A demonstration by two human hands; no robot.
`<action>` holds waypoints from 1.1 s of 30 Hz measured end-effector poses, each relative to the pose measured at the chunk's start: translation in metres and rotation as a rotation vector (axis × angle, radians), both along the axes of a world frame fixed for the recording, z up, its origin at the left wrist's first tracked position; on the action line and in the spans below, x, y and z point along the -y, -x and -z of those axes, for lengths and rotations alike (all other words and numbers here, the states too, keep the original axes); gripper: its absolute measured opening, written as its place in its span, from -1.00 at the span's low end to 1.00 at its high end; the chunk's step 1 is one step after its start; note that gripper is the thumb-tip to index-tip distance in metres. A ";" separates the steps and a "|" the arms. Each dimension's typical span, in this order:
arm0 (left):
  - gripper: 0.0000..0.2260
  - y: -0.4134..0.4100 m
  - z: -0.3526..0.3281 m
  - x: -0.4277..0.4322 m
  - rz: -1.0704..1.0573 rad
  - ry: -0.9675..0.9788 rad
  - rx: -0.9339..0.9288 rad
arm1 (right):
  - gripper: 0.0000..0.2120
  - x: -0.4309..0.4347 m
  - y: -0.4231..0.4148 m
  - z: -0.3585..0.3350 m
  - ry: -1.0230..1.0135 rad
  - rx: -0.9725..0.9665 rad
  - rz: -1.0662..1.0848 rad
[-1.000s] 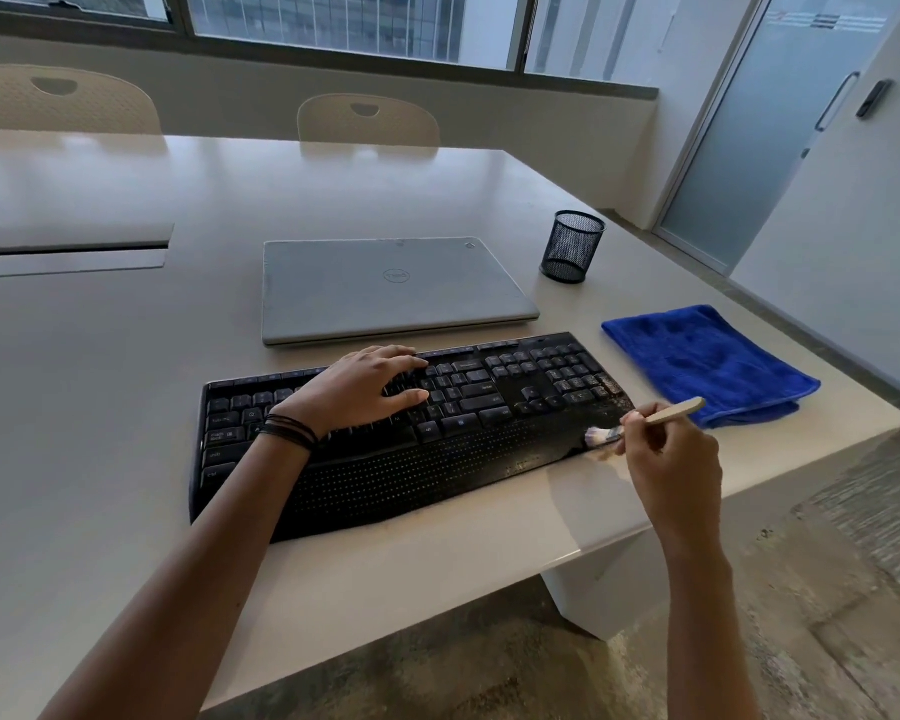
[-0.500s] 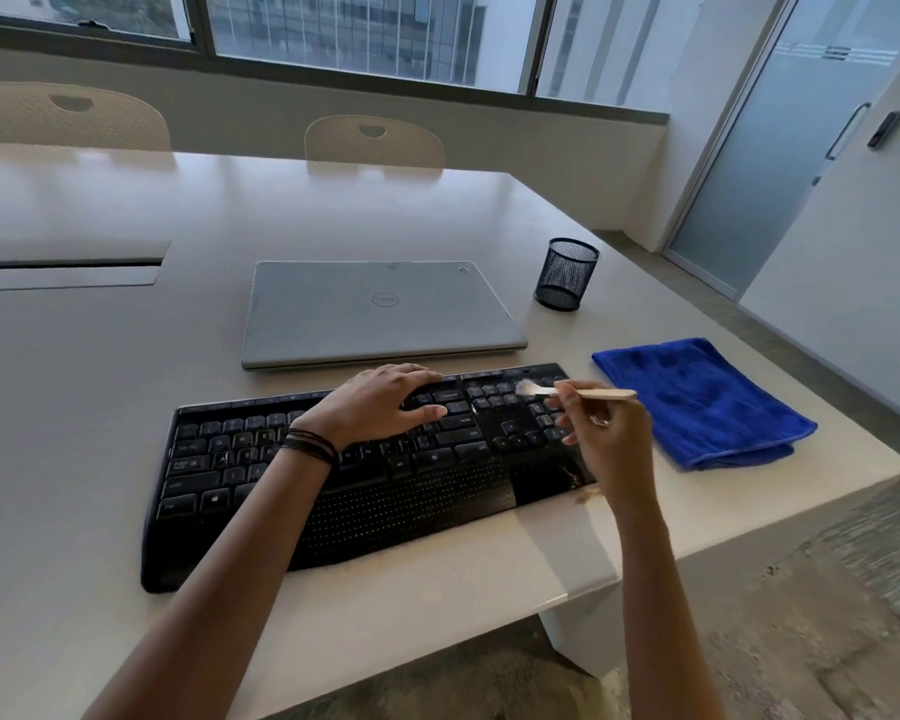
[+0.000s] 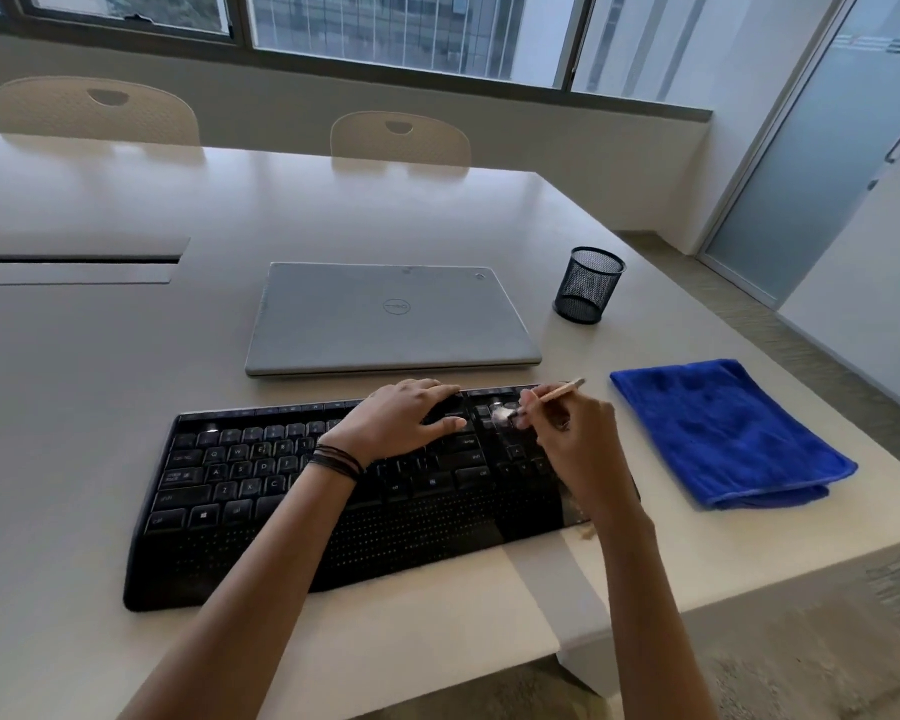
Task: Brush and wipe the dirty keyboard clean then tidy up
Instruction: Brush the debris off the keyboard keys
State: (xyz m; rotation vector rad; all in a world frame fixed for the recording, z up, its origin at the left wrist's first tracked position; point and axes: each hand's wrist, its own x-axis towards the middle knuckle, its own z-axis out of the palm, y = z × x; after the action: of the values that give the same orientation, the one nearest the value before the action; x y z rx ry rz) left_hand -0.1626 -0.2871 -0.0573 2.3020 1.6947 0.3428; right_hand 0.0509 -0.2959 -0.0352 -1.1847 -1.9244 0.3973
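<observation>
While the left hand (image 3: 396, 420) lies flat steadying the keyboard (image 3: 281, 485), the right hand (image 3: 572, 433) pinches the brush (image 3: 544, 401) at its upper-right keys. Flick lightly toward its right edge.

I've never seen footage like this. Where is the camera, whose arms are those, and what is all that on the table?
There is no machine here. A person wears a wide-angle camera on the head, so this one picture looks forward and down at their own two arms.

On the pale table lies a black keyboard, which is being cleaned. The left hand rests on the keys with relaxed fingers, probably to steady it. The right hand pinches a small wooden-handled brush, with its pale bristles on the keys towards the keyboard's right end.

Behind the keyboard lies a closed grey laptop. To the laptop's right stands a black mesh cup. A folded blue cloth lies to the right of the keyboard, untouched, and is likely meant for the wiping.
</observation>
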 end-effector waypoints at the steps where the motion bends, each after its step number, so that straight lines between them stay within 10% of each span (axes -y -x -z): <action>1: -0.47 -0.001 0.001 0.001 -0.003 -0.014 -0.004 | -0.85 -0.001 0.001 -0.001 0.020 -0.015 -0.012; 33: -0.51 0.003 0.006 0.006 -0.032 -0.025 0.012 | -0.80 -0.009 0.006 -0.004 0.129 0.161 -0.106</action>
State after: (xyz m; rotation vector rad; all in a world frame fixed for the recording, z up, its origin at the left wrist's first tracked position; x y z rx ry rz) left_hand -0.1652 -0.2929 -0.0633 2.2874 1.7328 0.3858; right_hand 0.0445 -0.2869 -0.0316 -1.2321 -2.1339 0.5020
